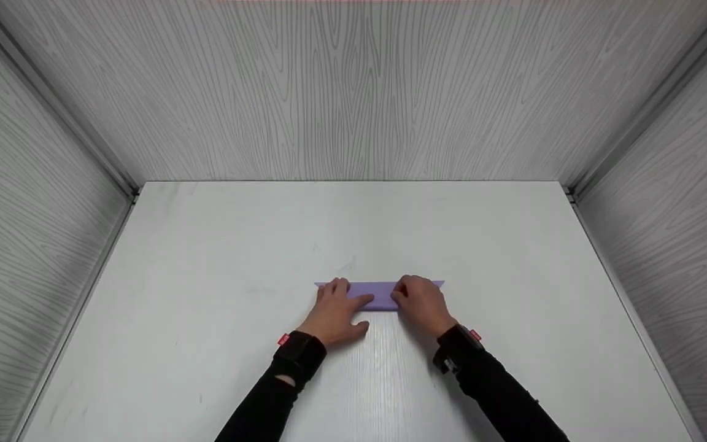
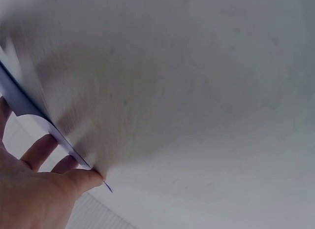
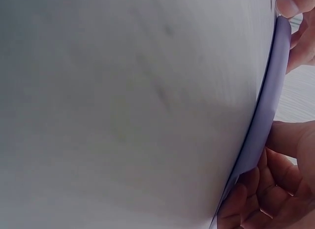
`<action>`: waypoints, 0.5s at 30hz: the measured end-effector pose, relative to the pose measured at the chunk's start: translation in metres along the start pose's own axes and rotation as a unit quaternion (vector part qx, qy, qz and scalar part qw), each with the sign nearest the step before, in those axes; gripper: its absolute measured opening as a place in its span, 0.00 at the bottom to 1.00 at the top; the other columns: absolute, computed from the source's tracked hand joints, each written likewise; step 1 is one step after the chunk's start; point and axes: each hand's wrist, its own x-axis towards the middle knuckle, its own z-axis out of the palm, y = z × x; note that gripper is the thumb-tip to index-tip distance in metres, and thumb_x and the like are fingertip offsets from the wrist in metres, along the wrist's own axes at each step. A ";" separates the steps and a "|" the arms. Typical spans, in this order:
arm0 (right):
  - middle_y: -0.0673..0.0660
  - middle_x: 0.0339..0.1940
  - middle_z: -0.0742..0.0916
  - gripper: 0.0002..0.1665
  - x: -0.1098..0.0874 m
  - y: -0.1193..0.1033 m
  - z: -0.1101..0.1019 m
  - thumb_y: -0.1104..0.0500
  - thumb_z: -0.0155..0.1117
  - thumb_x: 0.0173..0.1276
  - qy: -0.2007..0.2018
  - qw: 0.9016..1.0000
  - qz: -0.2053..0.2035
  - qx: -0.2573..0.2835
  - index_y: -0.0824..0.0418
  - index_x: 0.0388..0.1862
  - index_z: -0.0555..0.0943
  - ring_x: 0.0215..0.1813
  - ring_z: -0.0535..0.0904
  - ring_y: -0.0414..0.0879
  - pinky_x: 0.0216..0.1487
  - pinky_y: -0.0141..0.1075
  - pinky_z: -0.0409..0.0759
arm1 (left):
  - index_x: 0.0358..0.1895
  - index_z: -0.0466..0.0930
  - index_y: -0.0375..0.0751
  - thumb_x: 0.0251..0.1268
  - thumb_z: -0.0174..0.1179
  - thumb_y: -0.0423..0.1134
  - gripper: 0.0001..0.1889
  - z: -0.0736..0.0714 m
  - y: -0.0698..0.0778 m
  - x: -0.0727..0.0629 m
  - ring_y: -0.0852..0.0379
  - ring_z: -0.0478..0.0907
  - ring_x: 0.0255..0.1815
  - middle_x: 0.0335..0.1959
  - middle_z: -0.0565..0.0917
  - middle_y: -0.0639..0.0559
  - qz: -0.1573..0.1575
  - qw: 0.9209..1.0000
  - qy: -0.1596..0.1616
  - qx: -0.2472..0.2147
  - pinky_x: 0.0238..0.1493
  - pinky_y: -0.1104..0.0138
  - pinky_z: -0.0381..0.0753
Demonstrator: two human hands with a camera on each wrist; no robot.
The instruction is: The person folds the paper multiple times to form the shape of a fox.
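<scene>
A strip of folded purple paper point(image 1: 373, 288) lies crosswise on the white table, with pointed corners showing at both ends. My left hand point(image 1: 333, 312) rests on its left part, fingers spread and thumb apart from them. In the left wrist view the fingers of the left hand point(image 2: 37, 189) reach along the paper's edge point(image 2: 19, 98). At the right part of the paper is my right hand point(image 1: 422, 302), its fingers curled. The right wrist view shows the right hand point(image 3: 280, 189) with thumb and bent fingers at the purple paper point(image 3: 268, 101); part of the contact is hidden.
The white tabletop point(image 1: 218, 245) extends around the paper on all sides. Grey wood-grain panels stand behind it point(image 1: 353, 92), on the left point(image 1: 34, 233) and on the right point(image 1: 672, 233). Both wrists wear black bands.
</scene>
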 end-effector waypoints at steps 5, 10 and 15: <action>0.54 0.33 0.87 0.04 0.001 0.000 0.000 0.61 0.71 0.70 -0.001 1.000 -0.001 0.005 0.61 0.35 0.85 0.37 0.82 0.49 0.42 0.46 0.80 | 0.71 0.79 0.57 0.66 0.65 0.53 0.29 0.001 0.000 0.001 0.32 0.61 0.73 0.64 0.70 0.34 -0.006 1.000 -0.003 0.007 0.72 0.41 0.59; 0.54 0.33 0.85 0.04 0.000 0.000 0.000 0.63 0.71 0.69 0.000 1.000 -0.008 0.011 0.61 0.35 0.84 0.37 0.80 0.48 0.42 0.45 0.80 | 0.71 0.78 0.57 0.66 0.65 0.52 0.29 0.002 0.000 0.001 0.31 0.60 0.73 0.64 0.70 0.34 -0.007 1.000 -0.004 0.014 0.72 0.40 0.59; 0.53 0.31 0.83 0.03 -0.004 -0.004 -0.002 0.64 0.72 0.67 0.013 0.999 -0.046 0.007 0.62 0.34 0.84 0.35 0.78 0.47 0.39 0.44 0.78 | 0.71 0.78 0.57 0.66 0.65 0.52 0.29 0.003 0.000 0.000 0.31 0.61 0.73 0.63 0.70 0.33 -0.002 1.000 0.002 0.020 0.71 0.40 0.59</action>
